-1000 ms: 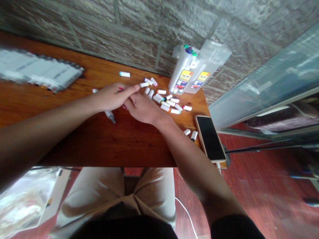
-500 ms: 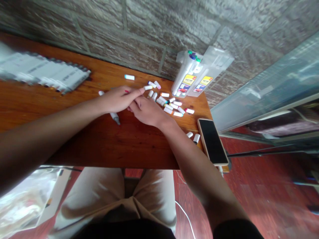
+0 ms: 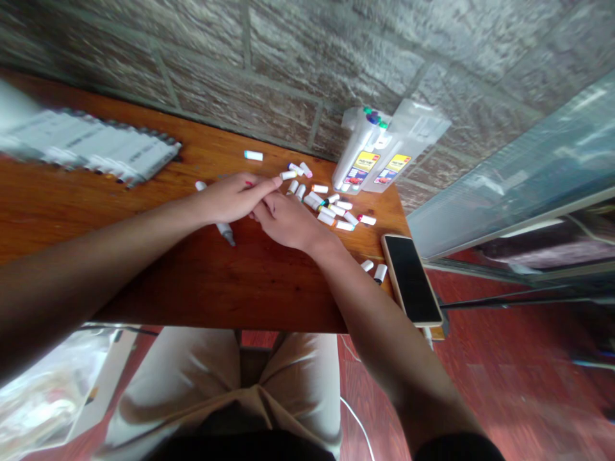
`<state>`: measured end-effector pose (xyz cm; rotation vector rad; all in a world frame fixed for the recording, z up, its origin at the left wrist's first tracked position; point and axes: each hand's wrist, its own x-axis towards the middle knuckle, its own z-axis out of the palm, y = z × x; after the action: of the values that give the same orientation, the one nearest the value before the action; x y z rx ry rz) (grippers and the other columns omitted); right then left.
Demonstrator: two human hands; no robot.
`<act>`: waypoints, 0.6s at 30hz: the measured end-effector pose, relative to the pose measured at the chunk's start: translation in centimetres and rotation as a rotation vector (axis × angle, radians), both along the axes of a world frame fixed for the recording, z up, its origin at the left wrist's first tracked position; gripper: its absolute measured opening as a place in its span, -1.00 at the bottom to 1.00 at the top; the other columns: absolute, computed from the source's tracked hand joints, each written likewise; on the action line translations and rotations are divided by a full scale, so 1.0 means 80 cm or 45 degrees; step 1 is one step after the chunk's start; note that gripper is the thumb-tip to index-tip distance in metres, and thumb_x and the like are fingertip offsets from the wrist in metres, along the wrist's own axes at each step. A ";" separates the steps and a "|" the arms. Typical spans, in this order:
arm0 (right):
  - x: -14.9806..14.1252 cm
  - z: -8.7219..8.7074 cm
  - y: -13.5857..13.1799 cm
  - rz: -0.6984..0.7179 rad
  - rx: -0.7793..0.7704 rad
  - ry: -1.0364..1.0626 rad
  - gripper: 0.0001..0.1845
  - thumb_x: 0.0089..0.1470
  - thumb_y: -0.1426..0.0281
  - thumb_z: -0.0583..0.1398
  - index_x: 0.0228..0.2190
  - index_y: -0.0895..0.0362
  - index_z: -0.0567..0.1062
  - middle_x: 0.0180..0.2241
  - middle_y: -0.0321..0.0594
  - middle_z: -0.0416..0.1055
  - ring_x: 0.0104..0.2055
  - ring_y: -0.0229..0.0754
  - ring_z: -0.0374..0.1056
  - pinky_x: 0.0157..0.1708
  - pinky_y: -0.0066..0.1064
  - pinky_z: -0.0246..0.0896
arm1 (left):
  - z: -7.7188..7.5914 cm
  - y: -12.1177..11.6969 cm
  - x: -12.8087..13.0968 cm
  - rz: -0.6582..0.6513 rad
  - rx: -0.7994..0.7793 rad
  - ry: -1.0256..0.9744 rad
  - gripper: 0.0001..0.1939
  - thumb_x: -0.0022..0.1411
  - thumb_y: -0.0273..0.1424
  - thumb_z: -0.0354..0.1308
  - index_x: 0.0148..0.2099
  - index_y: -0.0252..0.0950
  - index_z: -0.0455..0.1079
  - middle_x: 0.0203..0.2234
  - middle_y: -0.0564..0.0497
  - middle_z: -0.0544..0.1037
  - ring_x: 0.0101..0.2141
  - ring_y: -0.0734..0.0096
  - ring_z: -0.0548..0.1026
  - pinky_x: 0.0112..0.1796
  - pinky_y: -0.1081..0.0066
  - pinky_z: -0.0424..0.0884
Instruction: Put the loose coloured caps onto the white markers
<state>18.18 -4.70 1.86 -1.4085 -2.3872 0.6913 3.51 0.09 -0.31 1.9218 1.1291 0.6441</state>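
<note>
Grey marker (image 3: 224,230) lies under left wrist (image 3: 209,207), perhaps touching.

A red-marked left hand (image 3: 240,197), black sleeve (image 3: 459,448) and beige trousers (image 3: 307,378) show.

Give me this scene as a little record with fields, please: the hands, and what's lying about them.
left hand: against the right, thumb over it
right hand: meets the left; fingers partly hidden
held item: cannot tell; none visible between the hands
single marker: lying on the wooden table, its middle hidden by the left wrist
marker row: side by side, to the left
white caps: scattered, mostly beyond and right of the hands
clear case: standing open near the brick wall
phone: right end, screen dark
</note>
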 end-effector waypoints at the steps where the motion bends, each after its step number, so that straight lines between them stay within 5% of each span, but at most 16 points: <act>1: 0.000 0.001 0.000 -0.002 0.001 -0.004 -0.68 0.41 0.39 -0.06 -0.20 0.22 0.46 -0.16 -0.12 0.51 -0.10 -0.23 0.41 0.03 -0.36 0.22 | 0.000 0.000 0.000 -0.007 0.003 0.007 -0.34 0.30 0.16 -0.06 -0.29 -0.30 0.59 -0.37 -0.05 0.65 -0.23 0.20 0.58 -0.08 0.31 0.45; 18: -0.001 0.004 -0.004 -0.023 0.011 -0.036 -0.68 0.40 0.39 -0.05 -0.18 0.22 0.47 -0.14 -0.09 0.50 -0.06 -0.18 0.42 0.05 -0.33 0.20 | 0.004 -0.003 -0.001 -0.078 0.045 -0.014 -0.36 0.33 0.13 -0.07 -0.26 -0.28 0.60 -0.30 -0.04 0.67 -0.18 0.19 0.58 -0.03 0.32 0.42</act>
<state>18.08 -5.02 2.21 -1.4434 -2.3932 0.6596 3.42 -0.12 0.02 1.9725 1.0546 0.6444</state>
